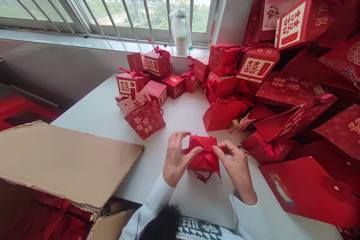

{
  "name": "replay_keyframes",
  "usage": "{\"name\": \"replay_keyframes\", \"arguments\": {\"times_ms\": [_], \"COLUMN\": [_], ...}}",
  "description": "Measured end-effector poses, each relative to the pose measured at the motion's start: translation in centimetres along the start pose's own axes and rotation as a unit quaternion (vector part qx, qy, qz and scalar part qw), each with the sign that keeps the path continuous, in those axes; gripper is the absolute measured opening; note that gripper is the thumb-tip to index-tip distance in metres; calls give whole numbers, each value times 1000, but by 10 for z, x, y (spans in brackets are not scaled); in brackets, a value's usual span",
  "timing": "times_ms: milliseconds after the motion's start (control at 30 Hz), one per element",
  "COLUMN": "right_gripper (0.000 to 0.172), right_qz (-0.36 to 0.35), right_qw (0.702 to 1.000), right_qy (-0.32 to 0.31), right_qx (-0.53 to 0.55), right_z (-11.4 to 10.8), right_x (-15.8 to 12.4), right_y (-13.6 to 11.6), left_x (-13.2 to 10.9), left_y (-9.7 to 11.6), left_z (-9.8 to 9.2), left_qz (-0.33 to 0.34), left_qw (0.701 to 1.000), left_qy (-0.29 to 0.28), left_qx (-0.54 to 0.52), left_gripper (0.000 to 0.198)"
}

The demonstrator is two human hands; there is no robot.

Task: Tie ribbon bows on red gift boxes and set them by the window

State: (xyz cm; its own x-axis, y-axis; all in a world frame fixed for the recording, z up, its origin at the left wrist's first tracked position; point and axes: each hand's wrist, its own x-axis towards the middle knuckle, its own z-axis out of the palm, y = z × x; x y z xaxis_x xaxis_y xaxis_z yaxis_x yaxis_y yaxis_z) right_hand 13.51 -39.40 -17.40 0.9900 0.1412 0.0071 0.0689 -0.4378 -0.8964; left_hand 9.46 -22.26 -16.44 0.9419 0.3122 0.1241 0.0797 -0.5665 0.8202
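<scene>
A small red gift box with a red ribbon bow sits on the white table in front of me. My left hand pinches the left loop of the ribbon with thumb and forefinger. My right hand pinches the right loop of the same bow. Both hands rest against the box, one on each side. White sleeves cover both wrists.
Several red gift boxes are heaped at the table's far side under the window. Red paper bags pile up on the right. An open cardboard carton flap lies at left. A plastic-wrapped jar stands on the sill.
</scene>
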Motion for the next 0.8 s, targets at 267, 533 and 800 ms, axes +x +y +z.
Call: {"name": "replay_keyframes", "arguments": {"times_ms": [267, 533, 800], "right_gripper": [28, 30, 32], "right_qz": [-28, -8, 8], "right_qw": [999, 1000, 999], "right_qy": [25, 18, 28], "right_qx": [-23, 3, 32], "right_z": [4, 6, 8], "right_x": [0, -1, -2], "right_y": [-6, -7, -4], "left_x": [-8, -5, -9], "left_y": [-21, -26, -23], "left_z": [-4, -8, -11], "left_qz": [-70, -123, -91], "left_qw": [990, 962, 970], "left_qy": [-104, -143, -149], "left_qx": [-70, -199, -167], "left_gripper": [32, 37, 33]}}
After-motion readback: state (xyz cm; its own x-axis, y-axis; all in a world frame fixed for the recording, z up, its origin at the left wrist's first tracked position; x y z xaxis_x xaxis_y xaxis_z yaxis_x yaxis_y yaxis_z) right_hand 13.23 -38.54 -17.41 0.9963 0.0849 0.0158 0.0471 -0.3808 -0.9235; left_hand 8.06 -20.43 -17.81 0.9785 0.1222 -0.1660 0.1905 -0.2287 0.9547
